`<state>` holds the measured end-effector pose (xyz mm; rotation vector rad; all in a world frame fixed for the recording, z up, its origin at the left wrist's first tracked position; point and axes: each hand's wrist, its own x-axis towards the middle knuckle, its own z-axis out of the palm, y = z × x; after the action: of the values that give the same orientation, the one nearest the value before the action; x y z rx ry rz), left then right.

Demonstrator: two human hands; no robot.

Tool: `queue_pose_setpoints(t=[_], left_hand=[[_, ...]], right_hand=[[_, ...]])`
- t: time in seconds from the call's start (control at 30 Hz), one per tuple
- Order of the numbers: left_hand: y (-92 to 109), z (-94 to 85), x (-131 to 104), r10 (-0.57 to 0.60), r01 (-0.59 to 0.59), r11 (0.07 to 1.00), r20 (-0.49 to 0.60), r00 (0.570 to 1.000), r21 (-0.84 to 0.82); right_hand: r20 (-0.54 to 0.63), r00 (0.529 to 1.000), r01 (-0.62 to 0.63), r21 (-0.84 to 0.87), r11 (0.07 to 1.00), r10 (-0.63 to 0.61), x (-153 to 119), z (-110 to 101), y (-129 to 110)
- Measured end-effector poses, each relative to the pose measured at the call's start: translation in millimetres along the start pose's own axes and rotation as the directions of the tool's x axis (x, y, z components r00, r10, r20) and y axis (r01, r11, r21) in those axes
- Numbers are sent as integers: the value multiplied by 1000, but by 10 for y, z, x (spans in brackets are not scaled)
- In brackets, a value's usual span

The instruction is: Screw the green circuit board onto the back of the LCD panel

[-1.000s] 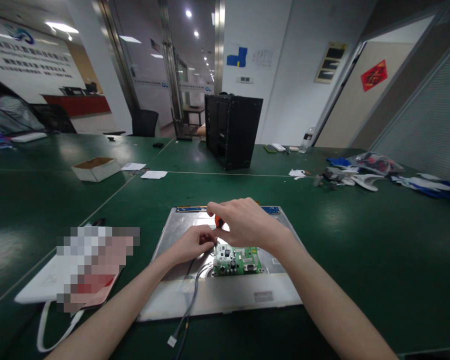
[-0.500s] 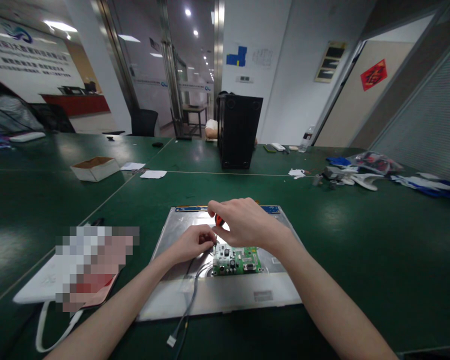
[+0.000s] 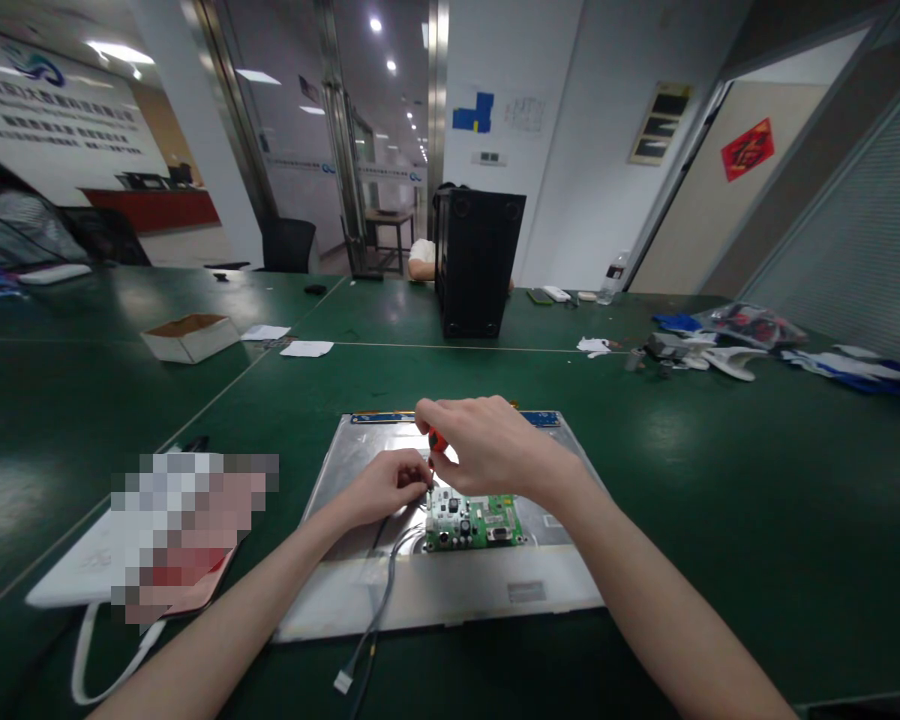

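Head view: open cardboard box (image 3: pixel 190 342) on the far left, brown inside, its floor too shallowly angled to read; white papers (image 3: pixel 307 349) just beside it. Clear plastic bag (image 3: pixel 765 325) at far right, red and dark items showing through; clear bottle (image 3: pixel 614 280) upright near the wall, contents too small to tell. Black case (image 3: pixel 481 265) stands on the far side. Green surface (image 3: pixel 705 500) crossed by pale seams. In front of the wearer, metal-backed panel (image 3: pixel 420 595) lies flat, green circuit board (image 3: pixel 474 520) on its middle. Right hand (image 3: pixel 487 440) closed around a red-and-black screwdriver (image 3: pixel 437 441), shaft pointing down to the board's upper left corner. Left hand (image 3: pixel 391 484) at that same corner, fingertips bunched close together; cannot tell what, if anything, they pinch. Grey cables (image 3: pixel 387 600) run from the board's left side over the panel's near edge, white connector (image 3: pixel 343 682) at one end. Room: glass doors (image 3: pixel 300 130), black chair (image 3: pixel 289 245), red poster (image 3: pixel 748 150) on a door; another person's arm (image 3: pixel 422 265) beside the case, a striped sleeve (image 3: pixel 41 225) far left.
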<state>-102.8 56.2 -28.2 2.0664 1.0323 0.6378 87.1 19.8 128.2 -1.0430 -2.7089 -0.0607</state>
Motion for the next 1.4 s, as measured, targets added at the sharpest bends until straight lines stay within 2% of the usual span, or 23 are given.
queue_pose_setpoints(t=[0.07, 0.27, 0.63, 0.83, 1.1, 1.27, 1.4], left_hand=[[15, 1, 1, -2, 2, 1000, 1, 1000, -12], [100, -10, -8, -39, 41, 996, 26, 999, -81], [35, -7, -7, 2, -3, 1000, -13, 1000, -26], [71, -13, -3, -14, 15, 998, 15, 1000, -59], [27, -9, -2, 13, -13, 999, 8, 1000, -35], [86, -17, -11, -8, 11, 995, 24, 1000, -98], [78, -17, -11, -42, 44, 998, 31, 999, -50]], right_hand=[[3, 1000, 5, 1, 1000, -5, -1, 3, 6], [17, 997, -79, -97, 992, 81, 40, 31, 40], [5, 1000, -14, 1, 1000, 14, -9, -12, 5], [28, 995, -98, -57, 994, 99, 31, 17, 41], [-15, 1000, -21, -15, 1000, 21, -9, 0, 16], [-11, 997, -73, -78, 994, 72, 20, 19, 33], [0, 997, -82, -121, 989, 82, 37, 32, 43]])
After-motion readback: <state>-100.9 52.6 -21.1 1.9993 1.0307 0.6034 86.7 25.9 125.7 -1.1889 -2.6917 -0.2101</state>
